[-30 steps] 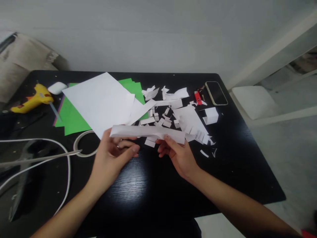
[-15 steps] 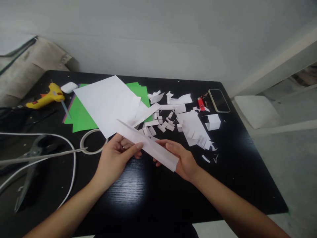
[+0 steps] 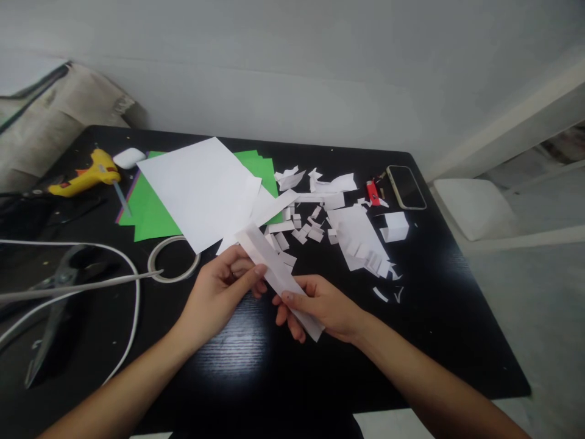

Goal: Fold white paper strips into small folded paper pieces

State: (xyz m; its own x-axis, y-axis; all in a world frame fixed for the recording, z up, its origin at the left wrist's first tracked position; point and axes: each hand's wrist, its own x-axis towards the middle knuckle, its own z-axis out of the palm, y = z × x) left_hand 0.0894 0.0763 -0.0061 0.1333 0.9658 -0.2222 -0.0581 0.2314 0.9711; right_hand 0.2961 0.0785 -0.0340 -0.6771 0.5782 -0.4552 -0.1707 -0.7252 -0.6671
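A folded white paper strip [image 3: 270,267] is held slantwise above the black table, its upper end pointing away to the left. My left hand [image 3: 231,281] pinches its left edge, thumb on top and fingers beneath. Lower down, my right hand [image 3: 320,305] grips the strip near its bottom end, the thumb lying on the paper and fingers curled underneath. Just beyond the hands lie small folded paper pieces [image 3: 315,233] and a large white sheet [image 3: 201,189] resting on green sheets [image 3: 153,219].
A yellow glue gun [image 3: 91,174] and a white case [image 3: 130,158] are at the back left. White cable [image 3: 137,292] and dark-handled pliers or cutters [image 3: 57,305] lie left. At right are a phone [image 3: 406,186], a red lighter [image 3: 372,193], a folded paper piece [image 3: 395,226] and paper scraps [image 3: 379,294].
The strip has turned to a steeper slant, its lower end now nearer me. My right hand has shifted slightly down and left, with its thumb now on top of the paper.
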